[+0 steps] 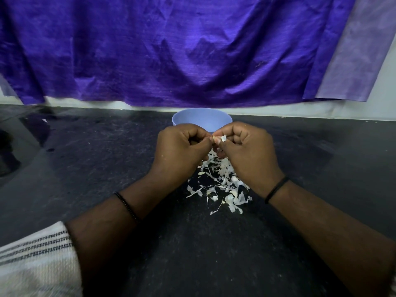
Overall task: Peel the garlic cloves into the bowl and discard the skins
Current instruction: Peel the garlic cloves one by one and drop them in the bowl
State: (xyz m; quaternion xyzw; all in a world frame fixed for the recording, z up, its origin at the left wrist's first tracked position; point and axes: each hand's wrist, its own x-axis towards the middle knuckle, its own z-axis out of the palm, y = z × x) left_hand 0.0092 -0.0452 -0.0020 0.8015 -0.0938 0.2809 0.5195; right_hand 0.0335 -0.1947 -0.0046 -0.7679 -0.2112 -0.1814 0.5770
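papery skin flake (223, 138) pinched by right hand (246, 151); left hand (182, 151) gripped garlic clove (214, 138), hands together, just near of blue bowl (201, 119). clove small, likely slippery; skin light, tears easily. skins pile (220, 185) below on dark counter (85, 168).

Nothing to read here, honestly. No labels, brand names, numbers or signs on anything in view.
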